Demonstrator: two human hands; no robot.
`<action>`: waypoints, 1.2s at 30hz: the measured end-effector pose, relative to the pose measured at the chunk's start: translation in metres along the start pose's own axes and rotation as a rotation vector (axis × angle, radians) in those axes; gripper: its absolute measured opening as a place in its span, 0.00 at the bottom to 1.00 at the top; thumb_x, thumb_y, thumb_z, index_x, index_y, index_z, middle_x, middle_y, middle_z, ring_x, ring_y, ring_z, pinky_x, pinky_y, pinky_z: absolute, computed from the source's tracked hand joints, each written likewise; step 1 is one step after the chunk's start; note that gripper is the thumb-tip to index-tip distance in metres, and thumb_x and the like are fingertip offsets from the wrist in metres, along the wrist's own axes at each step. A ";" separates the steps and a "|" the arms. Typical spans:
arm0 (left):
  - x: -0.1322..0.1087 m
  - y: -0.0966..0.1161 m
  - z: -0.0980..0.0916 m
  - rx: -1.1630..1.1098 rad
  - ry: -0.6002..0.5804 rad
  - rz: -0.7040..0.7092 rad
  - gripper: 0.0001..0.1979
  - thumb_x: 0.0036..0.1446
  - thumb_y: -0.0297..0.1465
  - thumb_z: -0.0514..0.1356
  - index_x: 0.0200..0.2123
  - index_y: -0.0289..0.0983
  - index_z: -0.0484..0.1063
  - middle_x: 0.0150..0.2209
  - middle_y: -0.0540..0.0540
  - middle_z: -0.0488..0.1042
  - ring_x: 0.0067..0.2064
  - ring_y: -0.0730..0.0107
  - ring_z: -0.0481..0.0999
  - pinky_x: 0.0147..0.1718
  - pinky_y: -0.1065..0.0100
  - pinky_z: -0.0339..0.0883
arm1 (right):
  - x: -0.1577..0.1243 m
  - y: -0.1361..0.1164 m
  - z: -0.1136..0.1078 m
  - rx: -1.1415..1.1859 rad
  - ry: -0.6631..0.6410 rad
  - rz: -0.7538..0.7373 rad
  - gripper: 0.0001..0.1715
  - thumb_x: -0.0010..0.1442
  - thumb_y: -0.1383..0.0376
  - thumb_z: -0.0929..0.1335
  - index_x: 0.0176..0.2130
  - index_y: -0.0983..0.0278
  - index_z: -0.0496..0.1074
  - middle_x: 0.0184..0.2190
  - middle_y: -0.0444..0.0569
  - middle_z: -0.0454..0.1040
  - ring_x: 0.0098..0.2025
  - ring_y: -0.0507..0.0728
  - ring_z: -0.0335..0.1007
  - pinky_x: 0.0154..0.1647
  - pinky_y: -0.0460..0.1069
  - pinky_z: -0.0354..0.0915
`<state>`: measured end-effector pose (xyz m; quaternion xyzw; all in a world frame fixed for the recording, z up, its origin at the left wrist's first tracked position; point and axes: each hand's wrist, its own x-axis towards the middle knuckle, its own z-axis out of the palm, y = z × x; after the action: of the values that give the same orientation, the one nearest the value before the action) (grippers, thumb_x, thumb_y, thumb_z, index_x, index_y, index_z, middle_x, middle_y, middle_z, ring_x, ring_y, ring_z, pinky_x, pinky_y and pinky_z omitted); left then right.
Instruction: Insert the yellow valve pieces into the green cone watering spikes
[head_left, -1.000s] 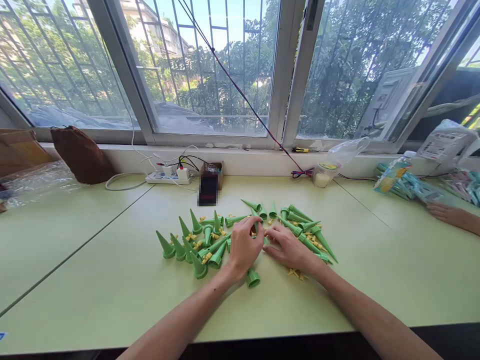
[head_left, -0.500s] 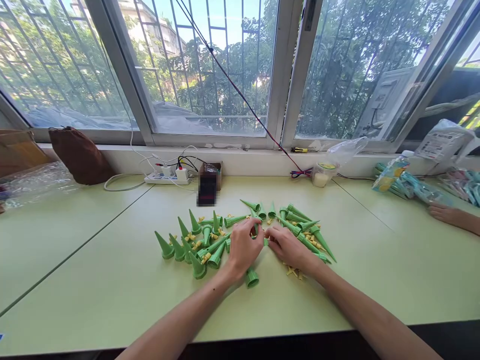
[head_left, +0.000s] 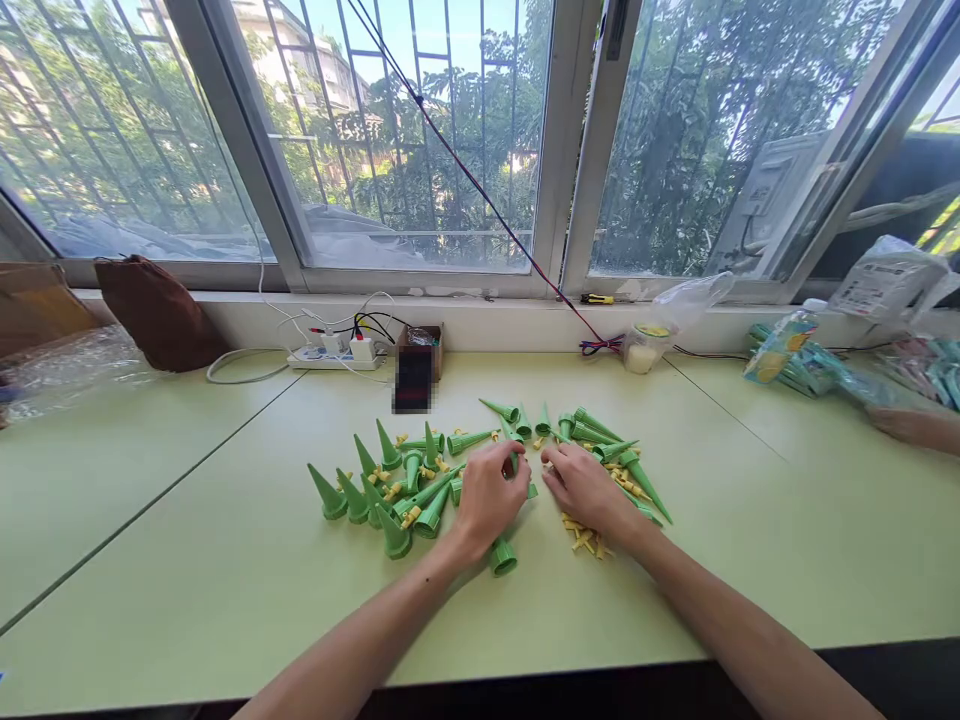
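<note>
My left hand (head_left: 491, 490) is closed around a green plastic cone spike (head_left: 513, 462), its fingers curled over the hollow body. Just to its right, my right hand (head_left: 585, 485) hovers at the pile with fingers bent inward; what they pinch, if anything, is hidden. Green cone spikes (head_left: 394, 533) stand and lie to the left, with small yellow valve-like pieces (head_left: 412, 516) among them. More green spikes (head_left: 646, 485) lie beyond and right of my right hand. Loose yellow pieces (head_left: 589, 540) sit beneath that wrist. One green spike (head_left: 503, 557) lies below my left hand, its open end toward me.
On the pale green table (head_left: 187, 560), a power strip (head_left: 337, 357) and small box (head_left: 431, 350) stand at the back. A lidded jar (head_left: 646, 348) and bottle (head_left: 784, 340) are farther right. Another person's hand (head_left: 911, 425) rests at the right edge. A brown bag (head_left: 157, 315) leans left.
My right hand has drawn slightly away from the spike in my left hand, to the right, covering a green spike there. The other person's hand has shifted right and blurs.
</note>
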<state>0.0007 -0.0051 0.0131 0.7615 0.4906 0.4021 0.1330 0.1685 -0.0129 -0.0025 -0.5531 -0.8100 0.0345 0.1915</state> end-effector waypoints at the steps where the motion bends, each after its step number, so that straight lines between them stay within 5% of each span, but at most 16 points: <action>1: 0.000 0.000 0.000 0.004 -0.010 -0.001 0.08 0.56 0.28 0.56 0.34 0.37 0.76 0.28 0.48 0.77 0.31 0.68 0.73 0.34 0.68 0.64 | 0.000 0.000 0.000 -0.005 -0.002 -0.001 0.06 0.65 0.70 0.61 0.38 0.64 0.67 0.34 0.51 0.70 0.39 0.58 0.66 0.40 0.50 0.59; 36: -0.001 -0.004 0.003 0.072 -0.153 -0.023 0.10 0.59 0.30 0.54 0.33 0.37 0.75 0.24 0.49 0.74 0.26 0.70 0.69 0.30 0.69 0.56 | 0.001 -0.012 -0.007 -0.101 -0.088 0.073 0.11 0.69 0.68 0.58 0.39 0.64 0.67 0.33 0.50 0.75 0.35 0.57 0.72 0.31 0.47 0.53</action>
<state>0.0001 -0.0036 0.0082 0.7886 0.5020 0.3231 0.1471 0.1601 -0.0174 0.0077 -0.5892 -0.7977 0.0249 0.1261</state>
